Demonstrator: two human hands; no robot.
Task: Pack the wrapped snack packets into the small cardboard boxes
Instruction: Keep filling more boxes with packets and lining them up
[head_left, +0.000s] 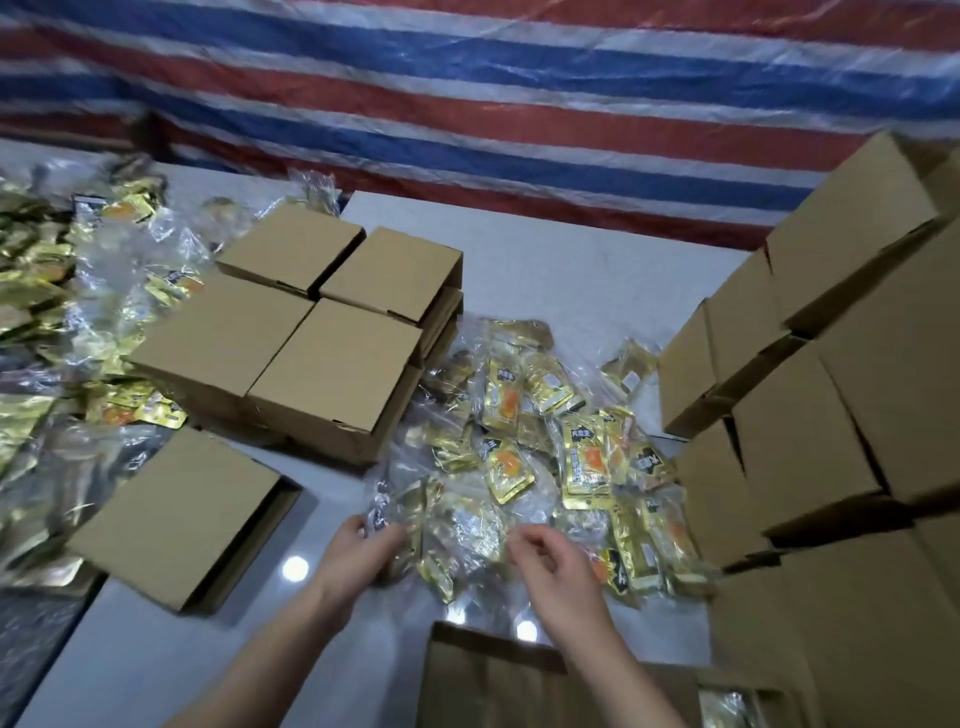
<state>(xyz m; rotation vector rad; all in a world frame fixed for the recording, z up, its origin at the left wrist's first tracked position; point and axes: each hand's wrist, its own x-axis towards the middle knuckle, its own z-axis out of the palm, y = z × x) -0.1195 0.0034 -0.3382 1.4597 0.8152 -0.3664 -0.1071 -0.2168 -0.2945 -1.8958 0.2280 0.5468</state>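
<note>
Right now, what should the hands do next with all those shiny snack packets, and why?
Probably the left hand, already touching the packets at the near edge of the pile, should lift one into the open box at the bottom of the view. The right hand hovers with loosely curled fingers, holding nothing, and that box sits closest.

Packets (545, 447) between boxes (306, 332) and stacks (831, 364).
</note>
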